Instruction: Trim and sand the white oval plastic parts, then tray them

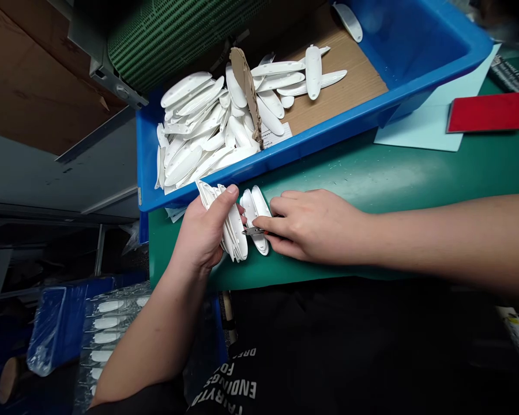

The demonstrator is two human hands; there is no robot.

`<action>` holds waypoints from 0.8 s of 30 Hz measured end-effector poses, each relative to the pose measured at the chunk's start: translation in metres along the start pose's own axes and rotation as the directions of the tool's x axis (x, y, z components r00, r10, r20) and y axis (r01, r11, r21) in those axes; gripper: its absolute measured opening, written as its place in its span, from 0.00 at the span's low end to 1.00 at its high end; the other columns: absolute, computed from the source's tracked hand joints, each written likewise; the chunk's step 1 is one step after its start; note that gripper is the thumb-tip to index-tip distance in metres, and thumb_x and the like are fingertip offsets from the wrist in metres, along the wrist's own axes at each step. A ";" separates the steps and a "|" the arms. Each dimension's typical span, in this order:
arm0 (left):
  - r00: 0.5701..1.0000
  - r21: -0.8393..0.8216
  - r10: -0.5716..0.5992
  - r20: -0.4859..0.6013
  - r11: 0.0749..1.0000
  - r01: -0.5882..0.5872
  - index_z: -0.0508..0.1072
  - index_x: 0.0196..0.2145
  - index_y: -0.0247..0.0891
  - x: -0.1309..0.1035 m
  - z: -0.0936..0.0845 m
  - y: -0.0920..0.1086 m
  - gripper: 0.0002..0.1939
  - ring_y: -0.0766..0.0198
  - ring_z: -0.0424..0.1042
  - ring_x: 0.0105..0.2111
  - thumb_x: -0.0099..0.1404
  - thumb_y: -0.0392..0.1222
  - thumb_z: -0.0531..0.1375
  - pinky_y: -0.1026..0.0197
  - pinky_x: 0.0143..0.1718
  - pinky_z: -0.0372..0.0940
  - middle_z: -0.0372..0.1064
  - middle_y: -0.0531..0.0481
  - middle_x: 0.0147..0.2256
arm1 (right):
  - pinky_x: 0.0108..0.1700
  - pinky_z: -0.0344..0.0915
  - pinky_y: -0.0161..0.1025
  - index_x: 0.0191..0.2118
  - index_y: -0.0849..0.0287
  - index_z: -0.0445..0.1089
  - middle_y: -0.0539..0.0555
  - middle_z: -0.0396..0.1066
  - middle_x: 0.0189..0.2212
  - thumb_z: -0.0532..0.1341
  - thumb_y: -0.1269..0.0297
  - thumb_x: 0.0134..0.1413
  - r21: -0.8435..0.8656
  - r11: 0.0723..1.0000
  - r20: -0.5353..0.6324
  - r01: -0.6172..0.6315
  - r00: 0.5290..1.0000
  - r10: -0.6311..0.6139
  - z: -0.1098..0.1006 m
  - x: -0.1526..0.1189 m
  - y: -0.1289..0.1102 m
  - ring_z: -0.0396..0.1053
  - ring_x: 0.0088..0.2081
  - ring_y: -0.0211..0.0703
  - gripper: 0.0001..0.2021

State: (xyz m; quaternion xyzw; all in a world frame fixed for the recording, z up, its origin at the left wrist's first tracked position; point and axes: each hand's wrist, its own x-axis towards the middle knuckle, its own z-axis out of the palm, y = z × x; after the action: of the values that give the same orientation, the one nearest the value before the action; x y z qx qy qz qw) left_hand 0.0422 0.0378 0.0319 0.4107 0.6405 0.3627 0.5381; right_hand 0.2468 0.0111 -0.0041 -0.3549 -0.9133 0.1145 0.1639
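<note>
My left hand (203,233) is closed around a stack of thin white plastic covers (231,233), long and rounded at the ends, with the thumb pressed along the top. From the right, my right hand (318,226) grips small nippers (254,231), their metal jaws reaching to the edge of the stack; most of the handle is hidden in the fingers. Between the two hands, a pair of white covers (260,207) lies side by side on the green table mat (328,167), partly behind the nippers and fingers.
A blue bin (324,124) beyond my hands holds a heap of white covers (194,127) and an upright cardboard divider (246,95). To the right lie a red box (491,112) and pale blue sheets (419,129). Bagged white pieces (106,337) sit lower left.
</note>
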 end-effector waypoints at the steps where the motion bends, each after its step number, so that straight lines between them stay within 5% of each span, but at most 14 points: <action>1: 1.000 -0.002 0.002 -0.001 1.000 -0.002 0.73 0.36 0.37 0.000 0.000 0.000 0.24 0.63 0.74 0.23 0.54 0.56 0.76 0.63 0.22 0.69 0.73 0.52 0.26 | 0.32 0.39 0.42 0.56 0.54 0.77 0.58 0.71 0.39 0.57 0.57 0.74 0.005 1.000 -0.003 0.001 1.000 -0.001 0.000 0.000 0.000 0.63 0.39 0.47 0.16; 12: 0.998 0.013 0.039 0.042 0.999 -0.040 0.77 0.38 0.36 -0.002 -0.009 -0.004 0.23 0.67 0.69 0.23 0.56 0.55 0.76 0.64 0.24 0.64 0.73 0.53 0.27 | 0.32 0.41 0.43 0.56 0.55 0.77 0.58 0.71 0.39 0.57 0.58 0.74 -0.028 0.999 -0.017 -0.024 1.000 0.024 -0.004 0.001 0.002 0.65 0.40 0.47 0.16; 24: 0.999 0.000 0.034 0.042 0.999 -0.035 0.76 0.38 0.37 -0.005 -0.008 -0.010 0.23 0.62 0.74 0.30 0.54 0.53 0.78 0.62 0.32 0.71 0.75 0.52 0.33 | 0.31 0.44 0.42 0.58 0.60 0.75 0.61 0.70 0.40 0.54 0.60 0.75 -0.119 0.993 0.060 -0.016 0.998 0.023 -0.007 0.000 -0.007 0.64 0.39 0.48 0.17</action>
State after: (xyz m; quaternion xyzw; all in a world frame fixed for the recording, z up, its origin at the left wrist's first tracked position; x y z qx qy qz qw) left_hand 0.0335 0.0295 0.0257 0.4296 0.6220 0.3627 0.5450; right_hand 0.2447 0.0068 0.0049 -0.3695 -0.9195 0.0723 0.1134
